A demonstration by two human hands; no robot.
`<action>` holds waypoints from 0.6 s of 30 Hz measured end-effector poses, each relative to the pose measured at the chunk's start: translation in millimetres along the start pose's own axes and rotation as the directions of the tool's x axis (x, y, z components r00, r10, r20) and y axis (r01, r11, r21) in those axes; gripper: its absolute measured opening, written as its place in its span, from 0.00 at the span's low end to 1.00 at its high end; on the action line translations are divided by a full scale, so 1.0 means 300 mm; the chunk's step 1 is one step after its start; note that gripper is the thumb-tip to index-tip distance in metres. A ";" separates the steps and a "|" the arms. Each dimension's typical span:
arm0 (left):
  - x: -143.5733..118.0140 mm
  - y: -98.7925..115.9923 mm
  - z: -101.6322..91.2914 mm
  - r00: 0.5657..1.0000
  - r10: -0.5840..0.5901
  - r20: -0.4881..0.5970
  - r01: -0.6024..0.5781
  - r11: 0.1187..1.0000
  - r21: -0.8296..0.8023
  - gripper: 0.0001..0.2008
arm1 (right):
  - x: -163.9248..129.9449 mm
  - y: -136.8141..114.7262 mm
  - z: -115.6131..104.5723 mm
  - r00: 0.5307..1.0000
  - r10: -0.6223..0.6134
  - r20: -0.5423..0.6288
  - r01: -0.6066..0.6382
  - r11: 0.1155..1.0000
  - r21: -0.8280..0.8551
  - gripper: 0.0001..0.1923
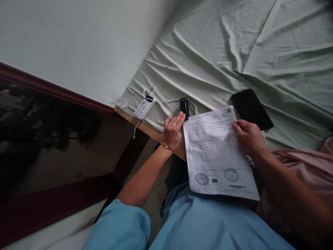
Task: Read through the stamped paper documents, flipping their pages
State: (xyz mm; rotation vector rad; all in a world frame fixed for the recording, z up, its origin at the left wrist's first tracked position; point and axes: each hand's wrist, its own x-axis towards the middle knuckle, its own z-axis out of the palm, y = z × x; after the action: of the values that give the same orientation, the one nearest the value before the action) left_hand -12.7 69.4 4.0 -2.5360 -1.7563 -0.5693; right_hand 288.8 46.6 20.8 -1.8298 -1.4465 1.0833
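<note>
1. Head view, the risks: the paper (pixel 218 152) is held at its right edge only by the right hand (pixel 248 137), while its lower part rests on the lap. It looks likely to sag, crease or slide off toward the floor, because nothing supports its left edge. The left hand (pixel 173 130) hovers just beside the small black device (pixel 184 107) and its white cable (pixel 166 101). A careless sweep there could snag the cable and drag the white power bank (pixel 144 108) off the edge of the bed (pixel 234 52), which it lies close to.

2. Head view, the grip: the right hand's grip is closed on the paper's right edge, thumb on top and fingers hidden beneath. The left hand's grip is apart, palm up, fingers spread and holding nothing; its fingertips are near the paper's top left corner and the black device, though contact cannot be told. The black phone (pixel 252 108) lies on the bed just beyond the right hand, untouched.
</note>
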 end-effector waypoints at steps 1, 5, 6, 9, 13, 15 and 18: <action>-0.002 0.005 0.001 1.000 -0.010 -0.002 0.010 1.000 0.004 0.33 | -0.001 0.000 -0.001 1.000 0.000 0.002 0.000 1.000 0.008 0.11; 0.005 0.018 -0.006 0.999 -0.028 -0.020 0.028 1.000 -0.001 0.31 | 0.000 0.009 -0.001 0.998 -0.001 0.059 -0.006 0.994 0.114 0.11; 0.010 0.018 -0.008 0.999 -0.034 -0.027 0.033 0.999 -0.009 0.31 | 0.000 0.013 -0.003 0.997 -0.003 0.080 -0.009 0.989 0.146 0.11; 0.015 0.010 -0.012 0.995 -0.054 -0.089 0.048 0.996 -0.073 0.32 | 0.000 0.016 -0.015 0.990 -0.007 0.142 -0.022 0.978 0.206 0.12; -0.031 0.014 -0.020 0.926 -0.268 -0.267 0.190 0.940 -0.283 0.25 | -0.009 0.006 -0.036 0.972 -0.019 0.234 -0.058 0.947 0.316 0.12; -0.083 0.042 -0.024 0.815 -0.514 -0.268 0.337 0.797 -0.502 0.18 | -0.013 0.003 -0.036 0.967 -0.035 0.254 -0.076 0.907 0.415 0.11; -0.174 0.124 -0.027 0.681 -0.727 0.083 0.429 0.305 -0.851 0.23 | -0.014 0.006 -0.021 0.983 -0.036 0.178 -0.056 0.873 0.485 0.11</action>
State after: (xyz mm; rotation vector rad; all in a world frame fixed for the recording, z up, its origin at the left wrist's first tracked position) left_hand 2.5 6.7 3.6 -1.6742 -2.6878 -2.1954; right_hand 294.8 42.4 23.7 -1.4037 -1.1175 1.4967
